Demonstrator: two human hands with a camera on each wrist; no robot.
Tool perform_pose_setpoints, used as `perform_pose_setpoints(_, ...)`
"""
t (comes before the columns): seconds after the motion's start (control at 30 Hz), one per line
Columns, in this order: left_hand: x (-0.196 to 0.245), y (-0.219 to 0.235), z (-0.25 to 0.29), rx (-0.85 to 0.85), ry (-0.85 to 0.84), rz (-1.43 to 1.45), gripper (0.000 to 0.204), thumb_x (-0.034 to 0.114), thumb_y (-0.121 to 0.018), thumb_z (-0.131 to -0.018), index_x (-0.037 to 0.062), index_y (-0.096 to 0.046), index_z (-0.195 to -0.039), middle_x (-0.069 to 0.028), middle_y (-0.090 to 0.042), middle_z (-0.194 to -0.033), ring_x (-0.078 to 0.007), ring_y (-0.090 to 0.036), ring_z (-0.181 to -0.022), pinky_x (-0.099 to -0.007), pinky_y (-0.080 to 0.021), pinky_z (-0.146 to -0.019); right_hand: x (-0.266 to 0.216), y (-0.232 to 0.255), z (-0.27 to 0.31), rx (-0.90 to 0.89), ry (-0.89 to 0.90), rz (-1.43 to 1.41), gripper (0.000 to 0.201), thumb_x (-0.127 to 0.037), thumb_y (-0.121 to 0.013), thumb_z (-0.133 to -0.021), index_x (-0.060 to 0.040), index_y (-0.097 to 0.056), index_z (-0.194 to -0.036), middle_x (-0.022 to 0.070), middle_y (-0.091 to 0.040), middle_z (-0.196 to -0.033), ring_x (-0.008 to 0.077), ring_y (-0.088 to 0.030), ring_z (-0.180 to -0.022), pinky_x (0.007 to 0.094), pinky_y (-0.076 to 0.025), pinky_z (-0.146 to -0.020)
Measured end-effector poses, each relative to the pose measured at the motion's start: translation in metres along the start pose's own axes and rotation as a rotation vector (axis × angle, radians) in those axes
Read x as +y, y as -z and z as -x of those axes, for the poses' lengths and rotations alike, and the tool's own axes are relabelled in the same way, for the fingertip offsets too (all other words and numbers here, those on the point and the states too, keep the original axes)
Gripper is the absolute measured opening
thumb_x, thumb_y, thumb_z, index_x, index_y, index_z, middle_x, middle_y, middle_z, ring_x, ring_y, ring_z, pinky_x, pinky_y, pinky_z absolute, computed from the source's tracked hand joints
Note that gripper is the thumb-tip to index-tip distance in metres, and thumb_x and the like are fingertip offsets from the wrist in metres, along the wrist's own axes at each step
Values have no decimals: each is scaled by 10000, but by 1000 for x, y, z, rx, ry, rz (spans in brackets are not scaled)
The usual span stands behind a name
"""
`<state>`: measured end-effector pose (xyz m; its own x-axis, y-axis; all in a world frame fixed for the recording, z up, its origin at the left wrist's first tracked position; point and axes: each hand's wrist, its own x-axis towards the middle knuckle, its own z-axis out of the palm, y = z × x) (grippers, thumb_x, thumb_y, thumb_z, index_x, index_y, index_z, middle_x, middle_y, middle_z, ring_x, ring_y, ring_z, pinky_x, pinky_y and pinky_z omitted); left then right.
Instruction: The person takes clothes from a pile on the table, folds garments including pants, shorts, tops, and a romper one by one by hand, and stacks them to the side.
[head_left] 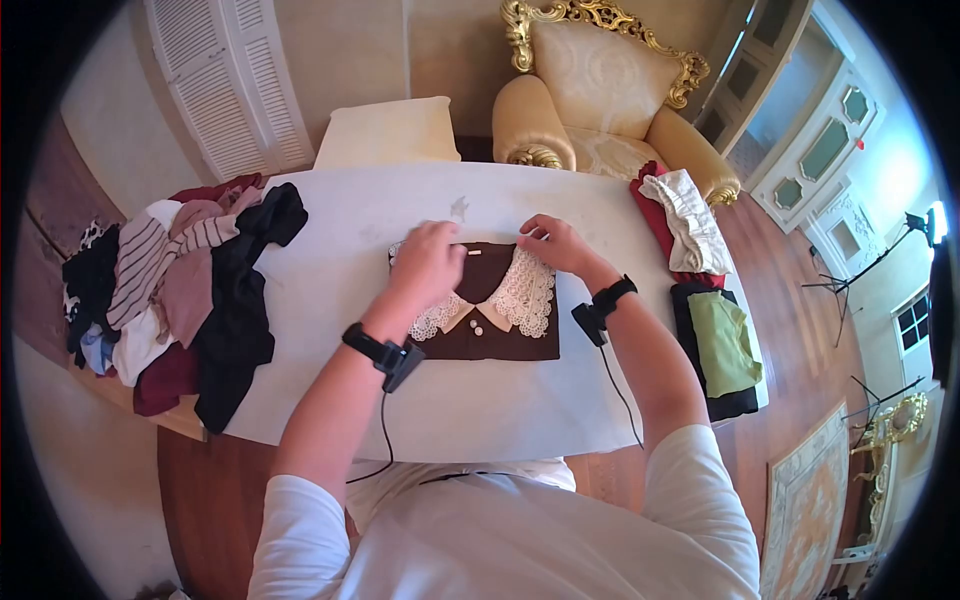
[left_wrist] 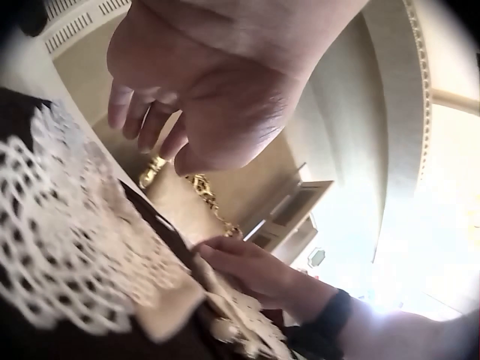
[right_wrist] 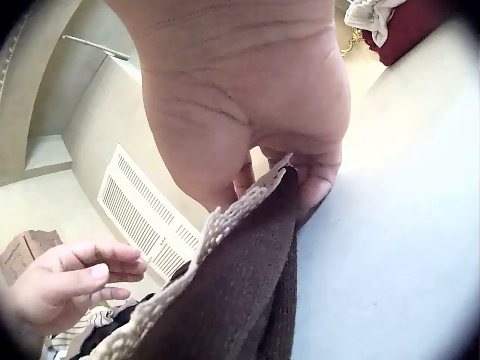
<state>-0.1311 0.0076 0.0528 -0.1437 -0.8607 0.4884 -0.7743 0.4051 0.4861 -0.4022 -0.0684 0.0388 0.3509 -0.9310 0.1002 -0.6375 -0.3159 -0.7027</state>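
Right grip [head_left: 560, 246] pinches brown garment [head_left: 492, 346] at far edge; left grip [head_left: 430, 264] loosely spread; tabletop [head_left: 318, 290] surrounds it

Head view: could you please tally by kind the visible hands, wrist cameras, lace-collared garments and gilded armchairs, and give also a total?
Hands: 2
Wrist cameras: 2
Lace-collared garment: 1
Gilded armchair: 1
Total: 6
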Motion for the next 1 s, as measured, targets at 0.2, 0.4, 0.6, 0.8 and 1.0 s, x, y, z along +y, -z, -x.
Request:
perform_pose_setpoints(0.2,-60,19,6,-75,140,57,212,94,-590,-958,48,-675,-1146,-171,-669,-1119,-374,-629,-1093,-446,-513,-954,-6,0,-6,5,47,97,251,-214,-723,-900,-60,-712,-1098,119,-697,-1053,244,-676,-974,368,-541,-892)
perform_pose_setpoints(0.4,-56,36,2,-230,77,84,175,67,-580,-952,57,-710,-1069,-152,-665,-1116,-357,-643,-1053,-429,-519,-928,-11,1,-11,-121,221,-14,185,-84,-642,-805,-45,-762,-941,169,-720,-924,295,-690,-927,384,-543,-846)
perform_pose_setpoints(0.6,-60,28,3,-207,-64,0,236,1,-579,-912,77,-713,-1091,-122,-660,-1147,-343,-640,-1068,-414,-527,-921,-12,10,-16,-254,262,180,185,-72,-668,-803,-57,-742,-972,129,-703,-1033,296,-640,-1071,391,-511,-943)
perform_pose_setpoints(0.8,-57,30,-7,-297,-107,-184,342,-77,-551,-859,108,-708,-1100,-103,-639,-1122,-311,-610,-1129,-413,-504,-948,-30,12,-15,-310,212,391,300,-87,-649,-809,-122,-701,-1102,168,-628,-1149,379,-615,-1130,418,-503,-976)
perform_pose_setpoints(1.0,-48,36,-17,-376,-103,-318,352,-86,-556,-841,99,-702,-1103,-106,-635,-1163,-321,-608,-1138,-426,-505,-950,-43,16,-19,-407,93,563,242,-149,-669,-901,-131,-670,-1142,150,-611,-1189,369,-599,-1146,434,-482,-996)
